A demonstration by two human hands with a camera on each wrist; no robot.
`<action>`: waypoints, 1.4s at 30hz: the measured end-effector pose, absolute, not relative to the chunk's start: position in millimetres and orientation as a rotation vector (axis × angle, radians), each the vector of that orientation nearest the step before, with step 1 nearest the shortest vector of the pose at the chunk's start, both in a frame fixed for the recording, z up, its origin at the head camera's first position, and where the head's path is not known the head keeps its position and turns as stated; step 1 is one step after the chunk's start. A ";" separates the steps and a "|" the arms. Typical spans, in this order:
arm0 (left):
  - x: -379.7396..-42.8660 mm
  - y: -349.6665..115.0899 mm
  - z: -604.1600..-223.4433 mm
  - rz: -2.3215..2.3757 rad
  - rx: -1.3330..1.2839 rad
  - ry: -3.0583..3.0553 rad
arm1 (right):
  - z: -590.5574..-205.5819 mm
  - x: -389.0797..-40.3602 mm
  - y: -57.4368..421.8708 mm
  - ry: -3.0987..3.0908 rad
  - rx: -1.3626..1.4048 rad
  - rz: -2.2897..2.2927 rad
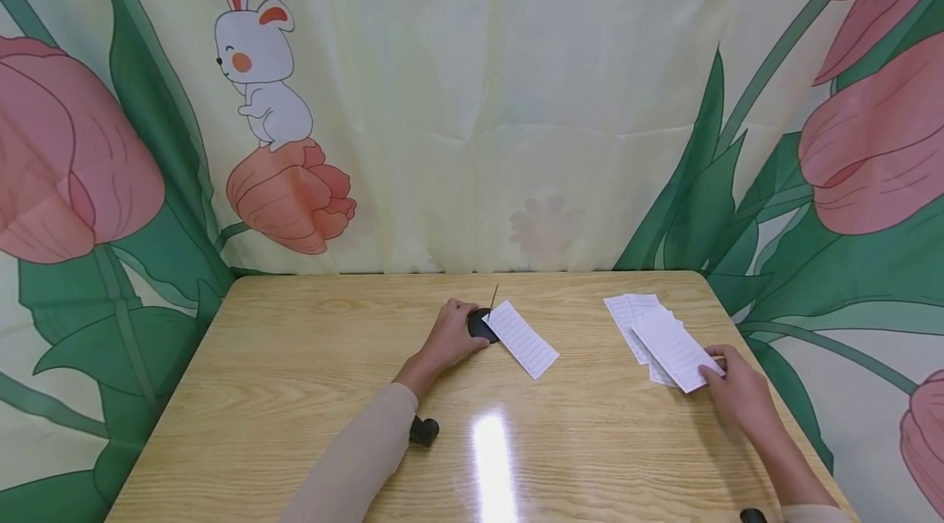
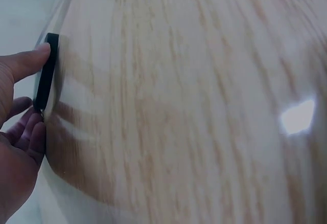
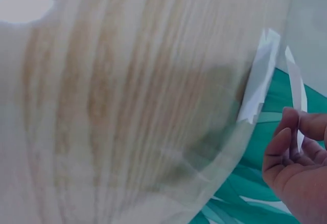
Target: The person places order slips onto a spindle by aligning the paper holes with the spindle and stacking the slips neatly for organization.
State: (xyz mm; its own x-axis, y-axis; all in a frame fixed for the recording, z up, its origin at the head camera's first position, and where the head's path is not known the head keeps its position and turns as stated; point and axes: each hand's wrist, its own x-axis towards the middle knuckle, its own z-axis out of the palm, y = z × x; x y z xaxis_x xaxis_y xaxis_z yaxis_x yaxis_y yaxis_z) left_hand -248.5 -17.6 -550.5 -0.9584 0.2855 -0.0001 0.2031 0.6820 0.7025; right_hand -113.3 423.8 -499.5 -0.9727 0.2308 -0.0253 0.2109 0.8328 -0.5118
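Left hand (image 1: 450, 332) grips a spiked black base (image 1: 481, 328), a slip (image 1: 524, 341) overlapping it; right hand (image 1: 740, 392) pinches another slip (image 1: 674, 353).

Head view: bright, fairly sharp; glare streak (image 1: 492, 466) on desk (image 1: 295, 375). Wrist views: dimmer, hazy, soft-focused; desk edges bowed; white reflections (image 2: 298, 116), diffuse shadows (image 2: 76, 170).

A round black base (image 1: 478, 328) with a thin upright spike (image 1: 494, 298) sits on the counter (image 1: 295, 375), its side gripped by the left hand (image 1: 448, 331). Just right of that hand, a white lined slip (image 1: 525, 343) lies slanted, one corner overlapping the base; whether the spike pierces it is unclear. The right hand (image 1: 737, 392) pinches another lined slip (image 1: 673, 349) by its near end, raised above the counter. Beyond that hand, to its left, similar slips (image 1: 640, 303) lie overlapping in a loose, uneven pile.
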 end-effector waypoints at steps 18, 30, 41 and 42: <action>-243.8 -22.4 -527.2 1.342 0.435 2.660 | -460.6 -127.2 400.8 -2.923 -0.192 0.806; -240.2 -28.8 -492.5 1.447 0.572 2.734 | -441.8 -140.4 373.8 -2.879 -0.116 0.866; -241.2 -26.1 -463.9 1.524 0.752 2.790 | -424.0 -151.0 345.7 -2.841 -0.017 0.896; -241.1 -25.2 -462.3 1.526 0.762 2.793 | -422.4 -151.4 343.2 -2.835 -0.010 0.894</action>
State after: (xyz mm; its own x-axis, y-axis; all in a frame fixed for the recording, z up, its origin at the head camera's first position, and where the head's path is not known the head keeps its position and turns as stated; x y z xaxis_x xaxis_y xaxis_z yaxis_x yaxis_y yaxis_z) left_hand -241.1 -25.2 -462.3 -0.8834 0.3352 0.3274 0.4566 0.4590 0.7621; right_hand -151.4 343.2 -422.4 -0.9857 0.0569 0.1583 -0.0442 0.8203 -0.5702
